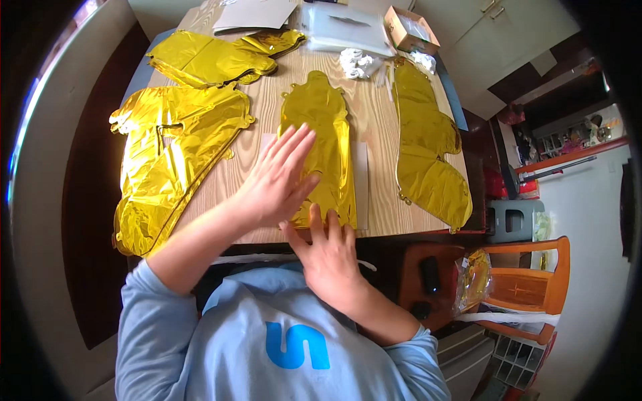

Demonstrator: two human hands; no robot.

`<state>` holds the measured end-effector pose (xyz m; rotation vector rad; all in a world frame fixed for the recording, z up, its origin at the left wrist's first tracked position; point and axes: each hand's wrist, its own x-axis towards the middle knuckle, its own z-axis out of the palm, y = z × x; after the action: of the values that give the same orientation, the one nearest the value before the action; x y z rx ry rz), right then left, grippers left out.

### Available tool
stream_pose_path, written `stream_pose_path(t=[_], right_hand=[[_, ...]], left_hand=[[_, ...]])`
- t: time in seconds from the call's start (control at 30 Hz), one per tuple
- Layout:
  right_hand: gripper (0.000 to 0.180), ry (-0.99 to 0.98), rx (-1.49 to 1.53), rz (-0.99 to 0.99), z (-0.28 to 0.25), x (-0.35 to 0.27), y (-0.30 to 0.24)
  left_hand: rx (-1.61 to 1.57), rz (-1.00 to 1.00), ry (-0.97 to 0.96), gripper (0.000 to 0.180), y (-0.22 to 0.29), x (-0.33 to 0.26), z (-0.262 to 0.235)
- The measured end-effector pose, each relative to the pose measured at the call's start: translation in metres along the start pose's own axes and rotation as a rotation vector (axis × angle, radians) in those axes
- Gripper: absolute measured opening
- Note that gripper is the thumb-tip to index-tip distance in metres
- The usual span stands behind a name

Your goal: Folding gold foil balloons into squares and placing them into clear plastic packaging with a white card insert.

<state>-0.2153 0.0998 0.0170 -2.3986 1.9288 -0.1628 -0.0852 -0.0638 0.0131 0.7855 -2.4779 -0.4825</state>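
A flat gold foil balloon (317, 113) lies lengthwise in front of me, narrow and rounded at its far end, with small tabs along its edges. Part of a pale flat sheet (362, 180) shows from under its right side. My left hand (277, 175) is over the balloon's left side with fingers stretched out and thumb apart; whether it touches the foil I cannot tell. At the balloon's near end, by the table edge, my right hand (329, 257) has its fingers spread, the tips on or just over the foil. Neither hand grips anything.
More gold foil balloons lie at the left (177, 130), far left (200, 59) and right (428, 144) of the wooden table (379, 200). Clear plastic bags (344, 30), crumpled white tissue (359, 63) and an open cardboard box (411, 30) stand behind. A wooden chair (558, 274) is at right.
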Motion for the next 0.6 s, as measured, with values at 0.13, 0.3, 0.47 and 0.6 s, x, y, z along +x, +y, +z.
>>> stream_pose_path(t=[0.13,0.3,0.47,0.6], right_hand=[[0.068,0.085,0.216,-0.051,-0.026,0.01,0.026],[0.055,0.295,0.283,-0.15,-0.02,0.035,0.042],[0.065,0.197,0.254,-0.151,0.02,0.048,0.035],[0.063,0.179,0.22,-0.109,0.028,0.046,0.033]], left_hand=[[-0.077,-0.114,-0.02,0.074,-0.01,-0.051,-0.016],[0.092,-0.093,-0.119,0.071,-0.018,-0.073,-0.025],[0.138,-0.007,-0.14,0.069,-0.032,-0.048,-0.027],[0.17,0.075,-0.179,0.069,-0.052,-0.037,-0.021]])
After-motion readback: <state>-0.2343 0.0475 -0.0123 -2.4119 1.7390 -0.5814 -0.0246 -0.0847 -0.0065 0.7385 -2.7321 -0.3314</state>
